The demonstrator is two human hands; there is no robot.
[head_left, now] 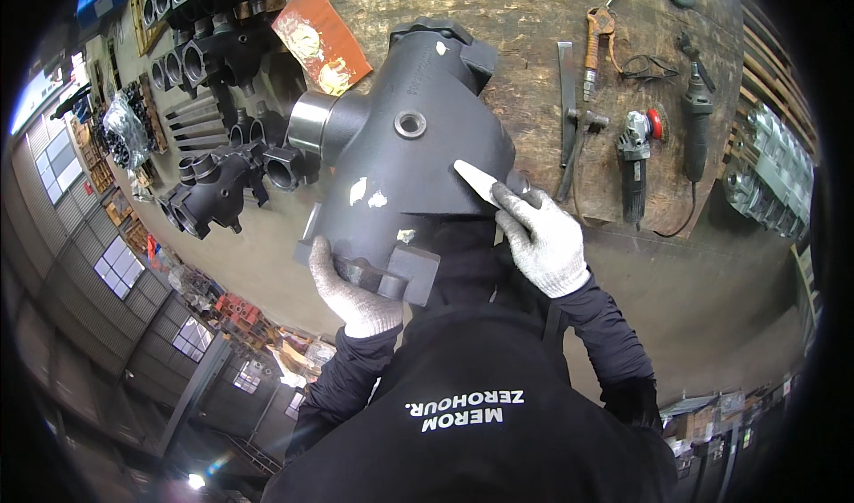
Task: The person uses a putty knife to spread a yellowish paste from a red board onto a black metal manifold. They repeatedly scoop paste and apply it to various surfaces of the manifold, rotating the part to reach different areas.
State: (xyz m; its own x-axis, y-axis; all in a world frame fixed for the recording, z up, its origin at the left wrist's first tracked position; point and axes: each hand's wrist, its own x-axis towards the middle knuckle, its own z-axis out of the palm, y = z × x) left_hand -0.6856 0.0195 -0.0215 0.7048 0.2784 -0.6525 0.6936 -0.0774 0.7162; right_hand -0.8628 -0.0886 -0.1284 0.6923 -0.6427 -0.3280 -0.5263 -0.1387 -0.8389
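Note:
A large black cast-metal valve body [405, 160] lies in front of me on the wooden bench, with a bright machined pipe end [313, 125] on its left. Small cream-coloured patches of filler [358, 191] dot its surface. My right hand [547, 245], in a pale work glove with dark fingertips, pinches a white tapered putty spatula [476, 181]. The spatula's narrow tip lies over the right side of the casting. My left hand [347, 294], gloved alike, holds the casting's near flange at the lower left; some of its fingers are hidden.
An orange-red sheet [322, 36] with cream paste lies beyond the pipe end. Rightward on the bench are an orange-handled air gun [598, 40], a flat metal bar [567, 103], a hammer [587, 120], an angle grinder [633, 165] and another power tool [698, 112]. More black castings [218, 187] stand left.

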